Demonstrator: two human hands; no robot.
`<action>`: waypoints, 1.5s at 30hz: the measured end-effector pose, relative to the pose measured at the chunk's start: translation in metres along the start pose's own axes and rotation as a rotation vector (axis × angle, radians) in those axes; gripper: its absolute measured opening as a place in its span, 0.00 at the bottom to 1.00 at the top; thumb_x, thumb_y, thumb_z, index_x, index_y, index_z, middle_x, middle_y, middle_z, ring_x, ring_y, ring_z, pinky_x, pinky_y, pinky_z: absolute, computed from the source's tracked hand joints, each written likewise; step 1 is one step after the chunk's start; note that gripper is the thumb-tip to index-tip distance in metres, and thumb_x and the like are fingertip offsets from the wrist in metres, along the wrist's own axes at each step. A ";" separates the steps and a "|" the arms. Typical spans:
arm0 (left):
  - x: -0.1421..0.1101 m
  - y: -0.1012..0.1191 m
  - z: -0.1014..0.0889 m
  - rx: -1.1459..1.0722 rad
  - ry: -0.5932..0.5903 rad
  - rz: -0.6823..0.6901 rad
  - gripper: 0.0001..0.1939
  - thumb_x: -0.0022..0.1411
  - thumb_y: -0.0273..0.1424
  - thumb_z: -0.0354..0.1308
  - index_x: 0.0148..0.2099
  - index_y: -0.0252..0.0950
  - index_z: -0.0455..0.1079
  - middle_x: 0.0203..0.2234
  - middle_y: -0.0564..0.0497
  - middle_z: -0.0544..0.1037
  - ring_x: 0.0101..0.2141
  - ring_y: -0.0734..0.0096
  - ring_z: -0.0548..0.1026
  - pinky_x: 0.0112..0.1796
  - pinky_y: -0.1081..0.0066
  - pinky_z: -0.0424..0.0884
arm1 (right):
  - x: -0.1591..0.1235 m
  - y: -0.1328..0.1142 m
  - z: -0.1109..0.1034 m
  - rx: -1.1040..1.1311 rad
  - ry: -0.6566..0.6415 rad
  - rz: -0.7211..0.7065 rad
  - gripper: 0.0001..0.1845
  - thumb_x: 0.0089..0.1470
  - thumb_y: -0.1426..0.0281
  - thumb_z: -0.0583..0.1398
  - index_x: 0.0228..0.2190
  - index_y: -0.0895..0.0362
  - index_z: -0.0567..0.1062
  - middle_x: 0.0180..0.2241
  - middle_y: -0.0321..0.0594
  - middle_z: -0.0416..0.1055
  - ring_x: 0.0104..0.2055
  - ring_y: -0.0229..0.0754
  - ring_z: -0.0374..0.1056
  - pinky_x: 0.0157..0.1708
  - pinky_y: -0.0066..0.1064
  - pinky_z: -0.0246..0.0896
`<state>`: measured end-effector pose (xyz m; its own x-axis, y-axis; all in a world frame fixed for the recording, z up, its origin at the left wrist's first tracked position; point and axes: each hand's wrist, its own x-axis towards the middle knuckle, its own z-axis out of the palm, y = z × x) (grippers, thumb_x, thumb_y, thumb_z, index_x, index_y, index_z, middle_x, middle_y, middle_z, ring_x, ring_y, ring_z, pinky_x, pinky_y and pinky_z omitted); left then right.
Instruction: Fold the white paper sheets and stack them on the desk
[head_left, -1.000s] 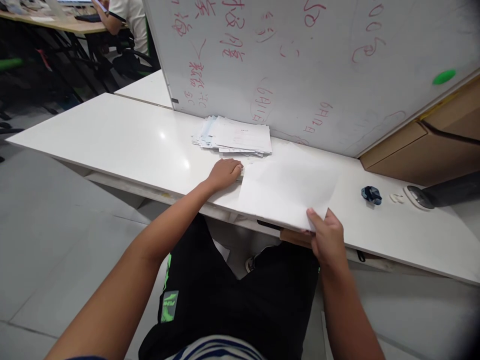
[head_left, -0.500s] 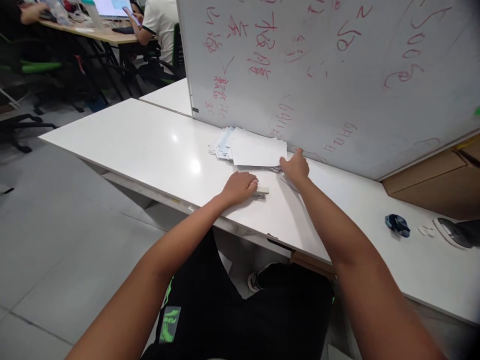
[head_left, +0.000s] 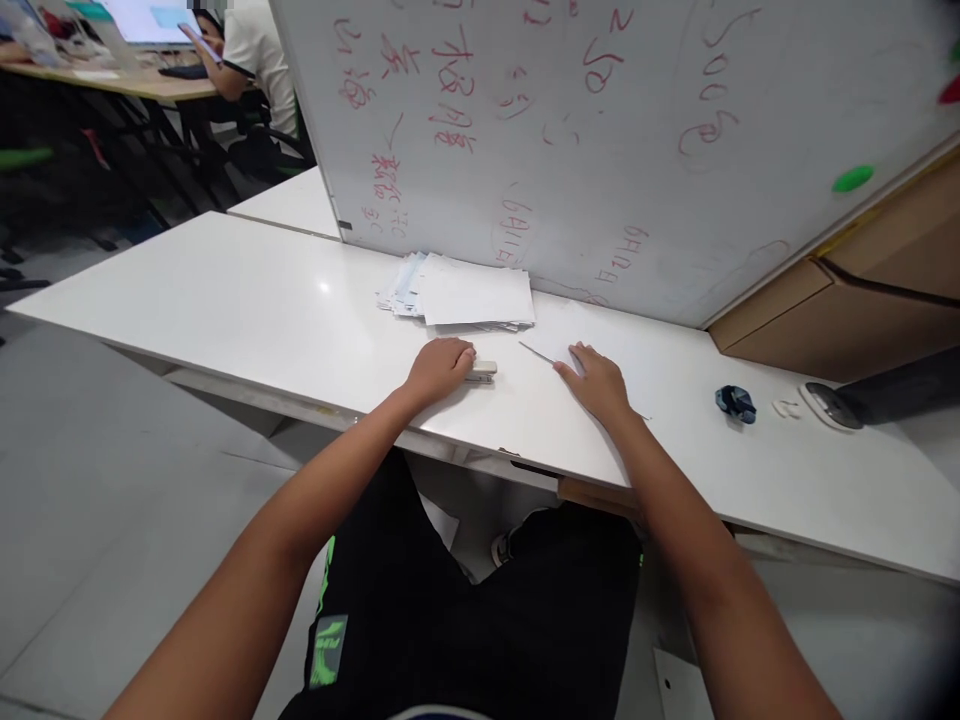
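My left hand (head_left: 441,370) is closed over a pale stapler (head_left: 484,372) lying on the white table (head_left: 247,310). The stapler's front end sticks out to the right of my thumb; the rest is hidden under my palm. My right hand (head_left: 598,382) lies on what looks like a thin white sheet of paper (head_left: 634,365), hard to tell from the table. Its dark edge runs slantwise under the hand. My right thumb is at that edge, with the fingers spread apart from it. Behind both hands lies an uneven stack of papers (head_left: 478,293).
A whiteboard (head_left: 420,190) with red writing stands along the table's back edge. Cardboard boxes (head_left: 780,305) lean at the right. Nearby lie a dark blue crumpled item (head_left: 736,404), a small white object (head_left: 786,408) and a dark round-based object (head_left: 831,407). A seated person (head_left: 259,60) holds a phone at another desk.
My right hand has drawn back from the right end of the paper stack and come down on the sheet nearer me. My left hand stays on the stapler. The view has shifted right.
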<state>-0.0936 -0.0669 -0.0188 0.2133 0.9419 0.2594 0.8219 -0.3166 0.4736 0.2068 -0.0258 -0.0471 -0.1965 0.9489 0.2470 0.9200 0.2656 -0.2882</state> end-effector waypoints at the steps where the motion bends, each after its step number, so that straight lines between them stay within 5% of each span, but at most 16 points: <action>1: 0.000 0.000 0.000 0.007 0.003 -0.002 0.20 0.66 0.35 0.38 0.40 0.39 0.72 0.38 0.48 0.78 0.43 0.58 0.74 0.42 0.63 0.67 | -0.001 -0.001 0.002 -0.008 0.033 -0.028 0.25 0.60 0.57 0.52 0.52 0.60 0.70 0.57 0.51 0.65 0.61 0.52 0.58 0.58 0.44 0.53; 6: -0.001 0.002 -0.001 0.014 0.012 -0.017 0.21 0.67 0.35 0.37 0.40 0.40 0.72 0.39 0.48 0.78 0.44 0.58 0.74 0.42 0.63 0.68 | -0.003 -0.011 0.000 -0.135 0.099 -0.123 0.19 0.63 0.69 0.45 0.43 0.60 0.74 0.43 0.50 0.76 0.46 0.49 0.70 0.42 0.36 0.61; 11: -0.002 0.004 -0.002 -0.003 0.007 -0.031 0.21 0.67 0.36 0.37 0.41 0.40 0.73 0.42 0.49 0.78 0.45 0.58 0.73 0.43 0.62 0.68 | -0.008 -0.017 -0.006 -0.261 0.086 -0.073 0.17 0.62 0.71 0.47 0.34 0.60 0.75 0.29 0.46 0.76 0.32 0.46 0.69 0.28 0.32 0.51; 28: -0.002 0.005 -0.004 0.006 -0.009 -0.048 0.22 0.67 0.37 0.37 0.42 0.39 0.73 0.43 0.49 0.78 0.45 0.59 0.73 0.43 0.63 0.68 | -0.004 0.000 -0.003 0.478 0.166 -0.007 0.10 0.51 0.61 0.61 0.26 0.54 0.76 0.40 0.40 0.76 0.44 0.46 0.70 0.48 0.41 0.62; 45: -0.002 0.006 -0.004 0.000 -0.008 -0.051 0.22 0.67 0.36 0.37 0.43 0.39 0.73 0.44 0.50 0.78 0.46 0.59 0.73 0.46 0.62 0.68 | -0.004 0.000 -0.005 0.638 0.157 0.112 0.12 0.49 0.59 0.61 0.29 0.55 0.78 0.38 0.40 0.76 0.39 0.45 0.71 0.43 0.38 0.64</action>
<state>-0.0913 -0.0709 -0.0133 0.1758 0.9576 0.2283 0.8318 -0.2685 0.4858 0.2091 -0.0306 -0.0438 -0.0153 0.9533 0.3016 0.5416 0.2615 -0.7989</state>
